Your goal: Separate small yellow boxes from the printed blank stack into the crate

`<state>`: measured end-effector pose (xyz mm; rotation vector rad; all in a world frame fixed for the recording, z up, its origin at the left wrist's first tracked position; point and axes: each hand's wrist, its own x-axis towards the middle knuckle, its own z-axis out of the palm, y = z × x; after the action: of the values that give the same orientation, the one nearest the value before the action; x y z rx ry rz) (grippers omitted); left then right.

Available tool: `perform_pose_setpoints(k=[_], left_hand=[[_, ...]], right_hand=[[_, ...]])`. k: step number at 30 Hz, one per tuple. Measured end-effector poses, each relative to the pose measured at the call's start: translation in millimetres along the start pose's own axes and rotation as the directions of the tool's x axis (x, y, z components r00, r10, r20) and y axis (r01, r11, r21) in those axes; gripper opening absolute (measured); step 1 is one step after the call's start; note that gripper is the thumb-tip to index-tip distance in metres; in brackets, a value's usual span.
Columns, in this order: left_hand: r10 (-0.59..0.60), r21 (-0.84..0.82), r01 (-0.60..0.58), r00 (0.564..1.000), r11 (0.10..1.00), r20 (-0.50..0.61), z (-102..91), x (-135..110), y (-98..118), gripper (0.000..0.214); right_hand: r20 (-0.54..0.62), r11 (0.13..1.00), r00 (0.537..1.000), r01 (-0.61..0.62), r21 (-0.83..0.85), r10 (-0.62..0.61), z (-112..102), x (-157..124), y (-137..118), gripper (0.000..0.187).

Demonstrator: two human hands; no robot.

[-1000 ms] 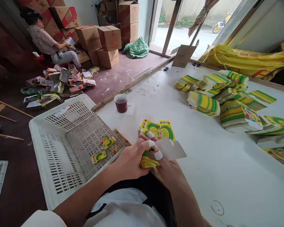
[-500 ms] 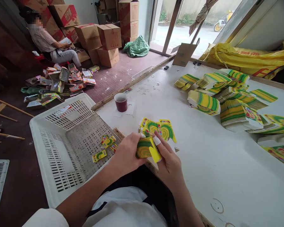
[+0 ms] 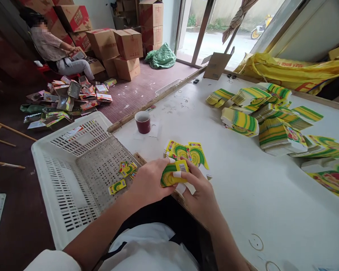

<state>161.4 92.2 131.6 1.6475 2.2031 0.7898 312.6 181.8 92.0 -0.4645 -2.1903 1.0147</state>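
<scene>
A small yellow and green carton (image 3: 169,175) is held between both hands over the table's near edge. My left hand (image 3: 150,180) is closed around its left end. At the other end, the fingers of my right hand (image 3: 197,185) press on the flap with the barcode, the thumb below. White wraps cover some fingertips. Just beyond the hands, several flat printed carton blanks (image 3: 198,153) lie on the white table (image 3: 237,210). To the left, a white plastic basket (image 3: 49,180) has a few yellow-green cartons (image 3: 117,186) on its floor.
A maroon mug (image 3: 143,122) stands past the basket. Stacks of carton blanks (image 3: 240,122) cover the table's far right. A seated person (image 3: 52,49) works beside a heap of packages (image 3: 70,98) and cardboard boxes (image 3: 128,45). A wooden strip edges the table.
The yellow end flap that stood open is now folded over the carton's end, showing a barcode. My right fingers have shifted onto it. The view has turned slightly right.
</scene>
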Motion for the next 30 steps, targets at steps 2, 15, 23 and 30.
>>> perform_pose_setpoints(k=[2, 15, 23, 30], left_hand=[[-0.030, -0.007, 0.029, 0.999, 1.000, -0.023, -1.2, -2, -4, 0.051], [-0.192, 0.152, 0.237, 0.946, 0.960, -0.263, -27.2, -20, -93, 0.048], [-0.077, -0.031, 0.075, 0.996, 0.997, -0.044, -2.1, -6, -62, 0.035], [0.038, -0.007, -0.039, 0.997, 0.999, -0.065, 6.8, 11, -50, 0.034]], right_hand=[[-0.053, 0.999, 0.998, -0.035, 0.006, 0.035, 8, 0, -2, 0.038], [-0.237, 0.802, 0.792, -0.592, -0.075, 0.563, -41, 0, 101, 0.056], [-0.298, 0.812, 0.810, -0.563, -0.153, 0.505, -38, 10, 92, 0.043], [-0.245, 0.838, 0.842, -0.524, -0.154, 0.481, -37, 11, 99, 0.043]])
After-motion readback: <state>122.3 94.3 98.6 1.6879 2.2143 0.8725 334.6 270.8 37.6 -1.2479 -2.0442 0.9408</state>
